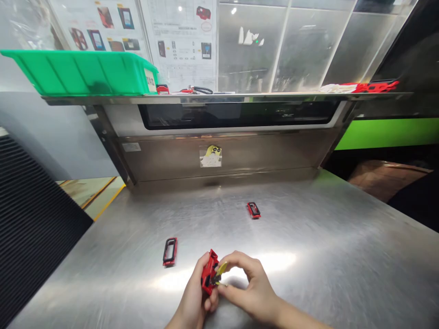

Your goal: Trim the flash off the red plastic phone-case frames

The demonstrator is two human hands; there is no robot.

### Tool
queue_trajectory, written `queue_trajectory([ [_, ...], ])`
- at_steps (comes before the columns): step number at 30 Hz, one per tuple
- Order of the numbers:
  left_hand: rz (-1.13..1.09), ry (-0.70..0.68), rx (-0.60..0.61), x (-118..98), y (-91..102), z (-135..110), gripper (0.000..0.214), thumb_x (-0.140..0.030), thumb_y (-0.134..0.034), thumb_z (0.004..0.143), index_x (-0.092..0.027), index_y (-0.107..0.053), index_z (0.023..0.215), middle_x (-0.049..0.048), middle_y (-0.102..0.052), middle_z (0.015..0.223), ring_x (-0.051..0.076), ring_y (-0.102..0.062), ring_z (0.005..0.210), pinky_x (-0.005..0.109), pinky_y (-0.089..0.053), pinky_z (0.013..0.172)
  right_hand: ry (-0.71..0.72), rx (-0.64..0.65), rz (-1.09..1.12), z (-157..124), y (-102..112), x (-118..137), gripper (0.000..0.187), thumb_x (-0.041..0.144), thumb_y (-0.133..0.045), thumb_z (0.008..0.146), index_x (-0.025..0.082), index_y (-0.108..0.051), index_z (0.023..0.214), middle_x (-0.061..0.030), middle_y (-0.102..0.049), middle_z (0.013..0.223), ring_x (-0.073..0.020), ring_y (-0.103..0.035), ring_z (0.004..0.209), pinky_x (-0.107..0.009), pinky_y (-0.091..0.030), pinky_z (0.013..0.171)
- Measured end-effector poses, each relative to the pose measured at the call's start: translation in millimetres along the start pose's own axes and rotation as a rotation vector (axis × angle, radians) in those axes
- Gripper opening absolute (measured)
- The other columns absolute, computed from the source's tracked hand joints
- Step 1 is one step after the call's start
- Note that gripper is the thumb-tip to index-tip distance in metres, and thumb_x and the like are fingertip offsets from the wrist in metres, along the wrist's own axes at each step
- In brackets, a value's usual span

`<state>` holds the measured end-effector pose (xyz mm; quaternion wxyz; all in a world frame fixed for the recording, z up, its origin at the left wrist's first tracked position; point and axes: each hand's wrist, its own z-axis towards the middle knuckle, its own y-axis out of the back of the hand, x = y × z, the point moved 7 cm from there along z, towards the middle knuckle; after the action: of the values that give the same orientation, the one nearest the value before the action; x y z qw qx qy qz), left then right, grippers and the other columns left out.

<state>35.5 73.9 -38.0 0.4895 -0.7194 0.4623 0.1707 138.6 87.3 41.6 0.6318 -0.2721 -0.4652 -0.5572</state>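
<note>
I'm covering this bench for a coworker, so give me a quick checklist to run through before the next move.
1. Left hand grip on the red frame: ok, wrapped around it.
2. Right hand pinch on the small yellow piece: ok, held between the fingers.
3. Yellow piece touching the red frame: cannot tell, fingers hide the contact.
4. Two other red frames on the steel bench: ok, lying apart from the hands.
5. Contents of the green bin: cannot tell, its inside is out of view.
</note>
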Motion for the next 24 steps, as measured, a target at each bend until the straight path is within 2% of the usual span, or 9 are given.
queue_trajectory([
  [8,0.007,0.016,-0.012,-1,-2.4,0,0.055,-0.060,-0.051,0.075,-0.019,-0.040,0.040,-0.0080,-0.029,0.027,0.002,-0.021,0.027,0.018,-0.013,0.036,-0.047,0.029,-0.014,1,-4,-2,0.018,0.018,-0.067,0.067,0.018,-0.065,0.085,-0.0029,-0.067,0.077,-0.0169,-0.060,0.071,-0.028,-0.048,0.069],
  [19,0.053,0.042,-0.030,2,0.8,-2,0.054,-0.064,-0.052,0.072,-0.019,-0.045,0.044,-0.0090,-0.028,0.028,0.003,-0.018,0.030,0.019,-0.015,0.038,-0.077,0.021,-0.036,0,-6,-4,0.017,0.018,-0.064,0.067,0.019,-0.064,0.085,-0.0025,-0.066,0.076,-0.0167,-0.059,0.071,-0.028,-0.048,0.068],
  [24,0.067,0.064,-0.044,-1,-3.1,-5,0.054,-0.064,-0.053,0.071,-0.020,-0.045,0.042,-0.0089,-0.029,0.028,0.004,-0.019,0.031,0.020,-0.017,0.039,0.000,0.075,-0.108,2,-9,6,0.011,0.017,-0.062,0.072,0.019,-0.065,0.082,-0.0020,-0.066,0.072,-0.0159,-0.058,0.068,-0.026,-0.046,0.066],
])
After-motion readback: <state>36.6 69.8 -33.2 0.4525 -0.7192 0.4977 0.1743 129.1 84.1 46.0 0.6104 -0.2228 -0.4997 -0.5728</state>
